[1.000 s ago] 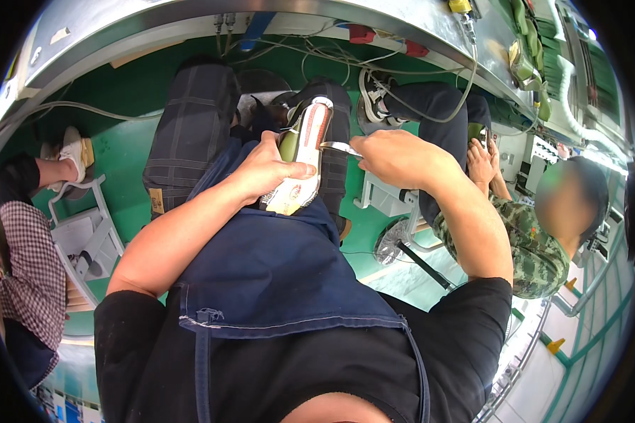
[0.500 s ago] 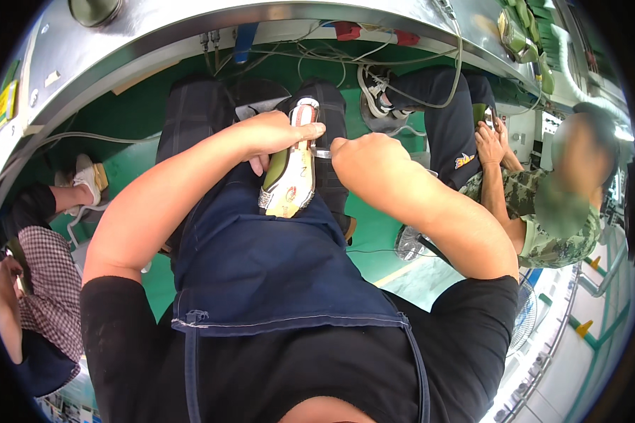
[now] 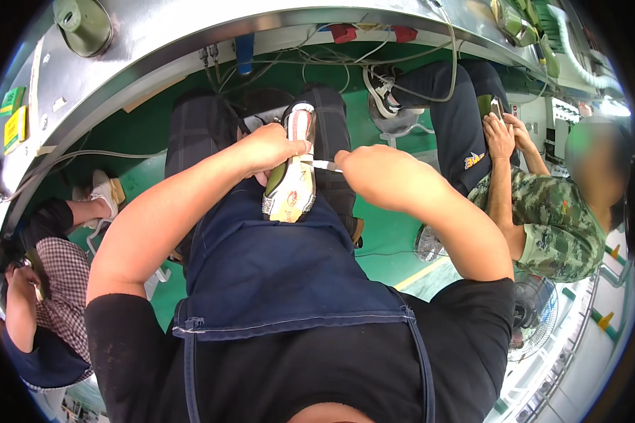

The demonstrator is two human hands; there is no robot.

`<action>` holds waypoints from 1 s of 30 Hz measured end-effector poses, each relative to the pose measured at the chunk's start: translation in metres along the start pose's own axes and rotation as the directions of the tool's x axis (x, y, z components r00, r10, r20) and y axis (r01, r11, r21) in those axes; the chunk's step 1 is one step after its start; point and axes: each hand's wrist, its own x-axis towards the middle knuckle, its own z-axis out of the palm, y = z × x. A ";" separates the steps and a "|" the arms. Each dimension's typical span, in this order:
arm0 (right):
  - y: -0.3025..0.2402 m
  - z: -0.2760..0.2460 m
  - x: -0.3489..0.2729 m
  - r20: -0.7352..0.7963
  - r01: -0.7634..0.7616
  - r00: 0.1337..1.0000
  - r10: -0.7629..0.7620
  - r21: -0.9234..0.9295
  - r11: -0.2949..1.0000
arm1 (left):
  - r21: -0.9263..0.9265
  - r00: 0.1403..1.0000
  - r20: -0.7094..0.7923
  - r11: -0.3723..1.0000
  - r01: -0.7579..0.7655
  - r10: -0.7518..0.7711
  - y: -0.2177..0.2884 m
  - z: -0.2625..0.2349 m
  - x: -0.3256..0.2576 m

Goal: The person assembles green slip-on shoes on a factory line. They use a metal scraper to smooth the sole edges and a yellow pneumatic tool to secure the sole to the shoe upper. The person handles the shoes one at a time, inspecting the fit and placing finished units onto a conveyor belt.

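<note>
Left hand (image 3: 275, 148), moved up the shoe (image 3: 289, 192) since one second, clamps it, right hand (image 3: 374, 169) grips tool (image 3: 324, 165), work seems unfinished.

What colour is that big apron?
The apron is dark blue, best seen in the head view.

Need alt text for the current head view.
Left hand grips a green-sided shoe, pale underside up, toe end at a navy apron, while the right hand holds a thin shiny tool at the shoe's edge. A grey workbench curves across the top; one co-worker in checks sits left, another in camouflage right.
</note>
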 end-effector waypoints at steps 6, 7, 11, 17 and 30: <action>0.012 0.002 0.013 -0.137 -0.058 0.981 0.138 0.474 0.878 | 0.018 1.000 -0.023 1.000 -0.021 0.021 0.005 -0.001 -0.004; 0.014 0.016 0.020 -0.213 -0.022 0.967 0.140 0.477 0.878 | 0.018 1.000 -0.014 1.000 -0.021 0.021 0.007 0.000 -0.004; 0.018 0.056 0.040 -0.320 0.002 0.935 0.152 0.434 0.901 | -0.004 0.999 -0.026 1.000 -0.025 0.025 0.004 0.000 0.000; 0.007 0.081 0.039 -0.414 0.063 0.899 0.140 0.441 0.895 | -0.061 0.995 -0.002 0.994 -0.096 0.096 -0.002 -0.002 -0.006; -0.015 0.103 0.032 -0.562 0.082 0.809 0.171 0.396 0.915 | 0.139 0.966 -0.140 0.970 -0.198 0.217 -0.025 0.007 -0.033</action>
